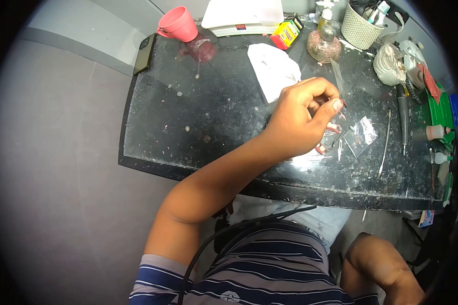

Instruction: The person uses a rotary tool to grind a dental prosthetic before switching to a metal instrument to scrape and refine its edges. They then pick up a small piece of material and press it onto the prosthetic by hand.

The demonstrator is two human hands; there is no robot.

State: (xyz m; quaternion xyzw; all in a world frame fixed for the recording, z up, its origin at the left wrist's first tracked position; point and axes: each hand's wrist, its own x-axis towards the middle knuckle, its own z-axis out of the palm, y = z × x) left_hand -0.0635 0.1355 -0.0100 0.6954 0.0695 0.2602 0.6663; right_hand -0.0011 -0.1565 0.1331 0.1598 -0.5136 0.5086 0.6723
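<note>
My left hand [305,114] is raised over the dark speckled table [158,117], thumb and index finger pinched together. Something small and dark reddish shows at the fingertips, too small to make out. A thin translucent strip [337,76] stands out just beyond them. Below the hand lie small pink and white pieces [334,127], thin metal bits and a clear plastic packet [361,136]. White paper [269,68] lies behind the hand. My right arm is bent at the lower right, its hand outside the view.
Along the back stand a pink cup [178,24], white case [242,15], yellow-red box [287,33], glass bottle [324,46] and woven basket [360,28]. A phone [144,54] rests at the left edge. Thin tools [403,117] and green holders [440,109] are at the right.
</note>
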